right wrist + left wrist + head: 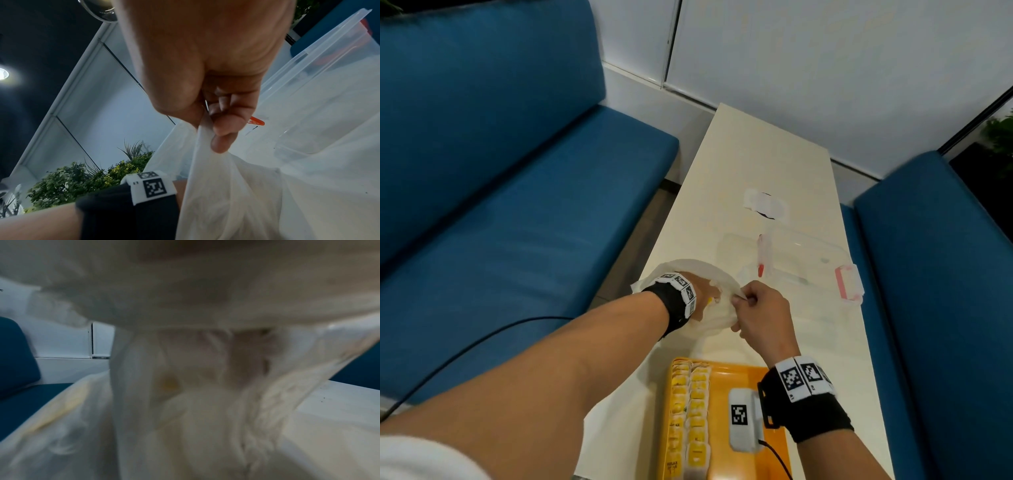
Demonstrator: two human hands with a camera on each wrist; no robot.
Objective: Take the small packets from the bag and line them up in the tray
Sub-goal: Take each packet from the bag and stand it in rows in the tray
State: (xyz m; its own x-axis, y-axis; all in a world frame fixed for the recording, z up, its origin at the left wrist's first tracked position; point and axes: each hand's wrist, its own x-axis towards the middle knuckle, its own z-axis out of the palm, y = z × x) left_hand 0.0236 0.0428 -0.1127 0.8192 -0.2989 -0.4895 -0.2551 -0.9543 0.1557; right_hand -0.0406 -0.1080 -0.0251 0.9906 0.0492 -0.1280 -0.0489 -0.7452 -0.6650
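Your left hand [700, 294] is sunk in the bag [717, 317], so its fingers are hidden and you cannot tell whether they hold a packet. The left wrist view is blurred film with one unreadable yellow spot [170, 383]. The picture's bottom edge cuts off the tray [739, 459] and its packets [697, 442].

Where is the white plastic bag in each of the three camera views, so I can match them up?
Head: white plastic bag at centre, between both hands.
Left wrist: bag fills most of the frame, blurred.
Right wrist: bag hangs from the right hand, lower centre-right.
Shared landmark: the clear plastic box; unseen in left wrist.
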